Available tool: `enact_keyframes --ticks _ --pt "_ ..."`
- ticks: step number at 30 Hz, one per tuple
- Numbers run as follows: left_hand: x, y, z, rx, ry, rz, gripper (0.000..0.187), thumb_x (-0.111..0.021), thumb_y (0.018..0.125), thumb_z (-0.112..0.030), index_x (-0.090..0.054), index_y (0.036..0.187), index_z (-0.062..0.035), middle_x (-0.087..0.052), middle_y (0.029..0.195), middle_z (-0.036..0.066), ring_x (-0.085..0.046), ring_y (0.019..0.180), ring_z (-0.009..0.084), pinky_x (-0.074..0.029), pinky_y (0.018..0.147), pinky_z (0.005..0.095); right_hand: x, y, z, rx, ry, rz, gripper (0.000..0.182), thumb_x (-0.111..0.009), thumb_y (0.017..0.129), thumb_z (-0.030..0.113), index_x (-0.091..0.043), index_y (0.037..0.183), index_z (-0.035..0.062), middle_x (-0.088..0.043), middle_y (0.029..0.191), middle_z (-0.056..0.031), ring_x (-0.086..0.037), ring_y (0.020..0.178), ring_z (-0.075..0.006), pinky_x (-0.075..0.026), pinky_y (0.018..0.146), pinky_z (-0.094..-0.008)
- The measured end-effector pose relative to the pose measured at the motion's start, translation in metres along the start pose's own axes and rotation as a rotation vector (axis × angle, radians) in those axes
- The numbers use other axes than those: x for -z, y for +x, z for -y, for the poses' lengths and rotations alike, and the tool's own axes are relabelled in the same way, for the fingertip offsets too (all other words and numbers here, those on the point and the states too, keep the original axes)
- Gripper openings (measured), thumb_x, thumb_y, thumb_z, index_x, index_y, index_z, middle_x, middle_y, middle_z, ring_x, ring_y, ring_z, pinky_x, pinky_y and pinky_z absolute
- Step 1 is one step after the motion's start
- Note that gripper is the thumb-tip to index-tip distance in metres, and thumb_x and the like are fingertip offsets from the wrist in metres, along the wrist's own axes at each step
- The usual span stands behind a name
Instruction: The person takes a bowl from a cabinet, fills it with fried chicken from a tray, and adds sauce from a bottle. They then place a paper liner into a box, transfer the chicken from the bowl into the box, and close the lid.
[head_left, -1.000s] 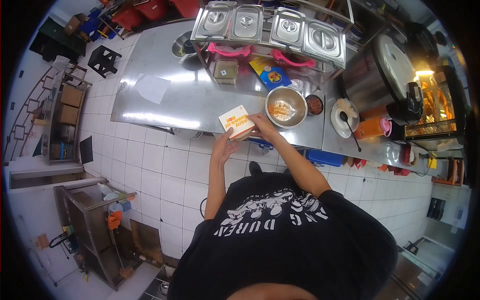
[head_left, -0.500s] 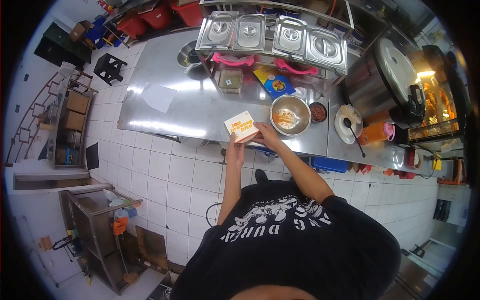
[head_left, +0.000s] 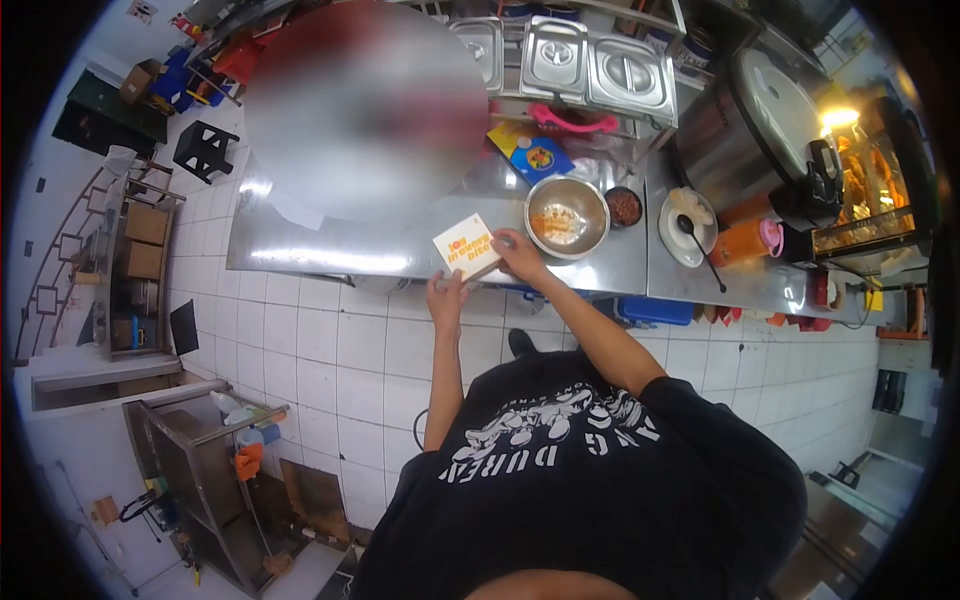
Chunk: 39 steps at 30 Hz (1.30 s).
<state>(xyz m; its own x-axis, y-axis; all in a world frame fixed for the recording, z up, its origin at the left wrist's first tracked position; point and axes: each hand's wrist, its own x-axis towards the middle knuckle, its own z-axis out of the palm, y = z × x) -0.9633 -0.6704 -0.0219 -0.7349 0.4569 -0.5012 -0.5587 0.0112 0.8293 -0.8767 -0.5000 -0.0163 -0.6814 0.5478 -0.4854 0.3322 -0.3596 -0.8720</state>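
Observation:
A small white cardboard food box (head_left: 465,245) with orange and red lettering is held level at the front edge of the steel counter. My right hand (head_left: 518,256) grips its right side, fingers bent around the corner. At the near side, the fingers of my left hand (head_left: 447,291) are closed on the lower edge. Just right of the box stands a steel mixing bowl (head_left: 567,217) with orange residue inside. Beyond it is a small dark bowl (head_left: 623,207) of reddish-brown bits.
A blue and yellow packet (head_left: 532,152) lies behind the bowl, below lidded steel pans (head_left: 630,78) on a shelf. To the right are a white plate with a black spoon (head_left: 690,228), an orange container (head_left: 742,243) and a large cooker (head_left: 740,125). A blurred patch hides the counter's back left.
The box has turned a little and both hands have shifted slightly with it. My view has swung slightly, and a round blur now covers the upper left.

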Motion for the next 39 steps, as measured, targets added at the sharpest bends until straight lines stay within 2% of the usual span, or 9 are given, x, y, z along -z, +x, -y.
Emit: enact_keyframes --ticks 2,6,11,14,20,23,26,31,39 --pt "0.0 0.001 -0.005 0.011 0.153 -0.057 0.05 -0.067 0.09 -0.023 -0.048 0.129 0.0017 -0.061 0.107 0.011 -0.06 0.097 0.0137 -0.051 0.082 0.0272 -0.009 0.0 -0.009 0.035 -0.095 -0.024 0.038 -0.06 0.093 0.033 -0.055 0.124 0.0118 -0.063 0.081 -0.0072 -0.064 0.075 -0.0122 -0.053 0.061 -0.0265" --pt "-0.003 0.028 -0.001 -0.21 0.631 -0.035 0.037 -0.062 0.09 -0.017 -0.057 0.121 0.0016 -0.064 0.098 0.009 -0.06 0.083 0.0126 -0.05 0.068 0.0254 -0.019 0.007 -0.013 0.264 -0.601 -0.266 0.033 -0.053 0.092 0.028 -0.062 0.116 0.0066 -0.061 0.102 -0.0236 -0.055 0.104 -0.0394 -0.042 0.097 -0.0412" --pt "0.001 0.027 -0.02 0.001 0.333 0.055 0.019 -0.064 0.084 -0.012 -0.066 0.1 -0.0028 -0.057 0.077 -0.001 -0.045 0.061 0.0044 -0.032 0.05 0.0221 -0.016 0.026 -0.033 0.375 -0.483 -0.245 0.028 -0.054 0.093 0.027 -0.063 0.105 0.0031 -0.063 0.097 -0.0211 -0.059 0.092 -0.0356 -0.046 0.085 -0.0411" --pt "0.016 0.001 -0.026 0.138 0.005 0.272 0.027 -0.063 0.087 -0.009 -0.054 0.111 -0.0004 -0.058 0.104 0.008 -0.058 0.099 0.0157 -0.051 0.083 0.0305 -0.013 -0.025 -0.017 0.221 -0.303 -0.142 0.032 -0.059 0.093 0.031 -0.051 0.104 0.0022 -0.061 0.093 -0.0125 -0.058 0.087 -0.0187 -0.048 0.077 -0.035" --pt "0.015 -0.074 -0.007 0.185 0.083 0.608 0.038 -0.063 0.087 -0.005 -0.047 0.122 -0.0047 -0.057 0.119 0.012 -0.059 0.106 0.0211 -0.05 0.086 0.034 0.062 -0.166 -0.002 -0.004 0.267 0.152 0.057 -0.07 0.088 0.029 -0.045 0.129 -0.001 -0.06 0.112 -0.0103 -0.058 0.095 -0.0151 -0.05 0.074 -0.0276" --pt "-0.05 -0.116 0.015 0.276 0.121 0.741 0.042 -0.06 0.092 -0.014 -0.044 0.13 -0.0052 -0.057 0.123 0.012 -0.058 0.11 0.0233 -0.048 0.095 0.0418 0.11 -0.217 -0.003 -0.113 0.331 0.229 0.071 -0.074 0.085 0.025 -0.035 0.139 -0.0003 -0.054 0.124 -0.012 -0.059 0.106 -0.0176 -0.054 0.082 -0.0294" --pt "-0.153 -0.163 0.053 0.421 -0.183 0.671 0.041 -0.054 0.096 -0.026 -0.044 0.13 -0.0043 -0.057 0.122 0.013 -0.06 0.108 0.0233 -0.051 0.089 0.04 0.143 -0.253 -0.023 0.031 0.634 -0.186 0.062 -0.074 0.085 0.018 -0.037 0.132 0.0015 -0.056 0.12 -0.0117 -0.062 0.1 -0.0176 -0.057 0.075 -0.0304" --pt "-0.298 -0.224 0.102 0.196 0.09 0.485 0.044 -0.048 0.099 -0.04 -0.052 0.117 0.0 -0.064 0.107 0.011 -0.066 0.09 0.0183 -0.056 0.073 0.0306 0.239 -0.326 -0.029 0.142 0.5 -0.406 0.071 -0.078 0.081 0.026 -0.037 0.132 0.0008 -0.054 0.122 -0.0138 -0.063 0.097 -0.0198 -0.056 0.076 -0.0303" --pt "-0.469 -0.357 0.216 0.385 0.321 0.926 0.038 -0.049 0.099 -0.041 -0.052 0.107 -0.0039 -0.066 0.092 0.01 -0.068 0.075 0.0154 -0.056 0.063 0.0261 0.43 -0.462 -0.082 0.287 0.375 -0.766 0.05 -0.058 0.095 0.038 -0.049 0.126 -0.0008 -0.062 0.106 -0.0098 -0.06 0.092 -0.0123 -0.05 0.079 -0.0267"
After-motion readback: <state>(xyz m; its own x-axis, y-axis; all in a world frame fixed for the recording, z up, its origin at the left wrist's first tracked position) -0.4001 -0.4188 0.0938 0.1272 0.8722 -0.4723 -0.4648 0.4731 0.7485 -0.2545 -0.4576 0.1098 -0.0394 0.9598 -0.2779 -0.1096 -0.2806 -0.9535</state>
